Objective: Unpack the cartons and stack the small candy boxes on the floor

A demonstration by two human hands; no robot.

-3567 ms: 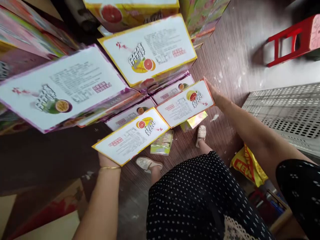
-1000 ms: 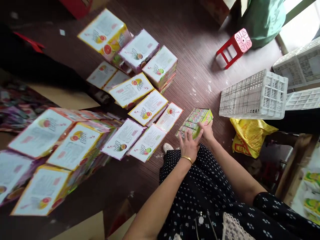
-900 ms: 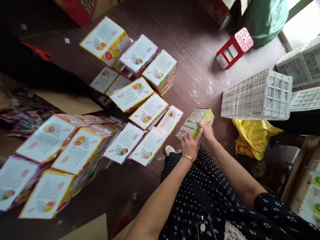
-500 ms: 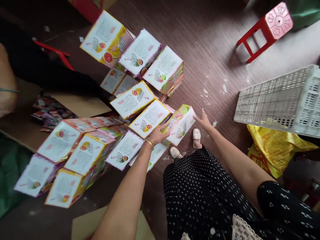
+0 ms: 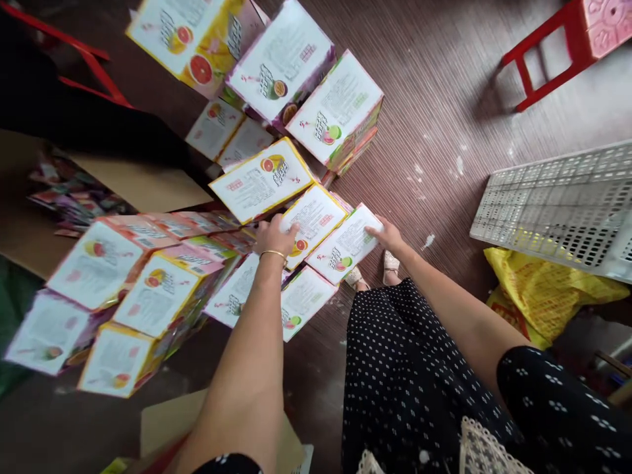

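Note:
Two printed drink cartons lie side by side between my hands. My left hand [image 5: 272,238] grips the far left end of a yellow-edged grapefruit carton [image 5: 316,217], thumb on its white top and fingers partly hidden down the side. At the other end, my right hand [image 5: 388,235] holds a pink-edged guava carton [image 5: 345,247], its thumb on top and its fingers behind the edge. Below them sit a purple-edged carton [image 5: 234,293], partly covered by my left forearm, and another guava carton [image 5: 309,296].
More cartons stand stacked at the top [image 5: 281,62] and lower left [image 5: 148,289]. An open cardboard box [image 5: 143,181] holds many small packets, beside a person's dark-clothed leg [image 5: 99,131]. To the right are a red stool [image 5: 567,49], white crate [image 5: 557,210] and yellow bag [image 5: 548,289].
The guava carton, earlier tilted between my hands, now lies flat beside the grapefruit carton. My left hand has moved left from it onto the grapefruit carton; my right hand now touches the guava carton's end.

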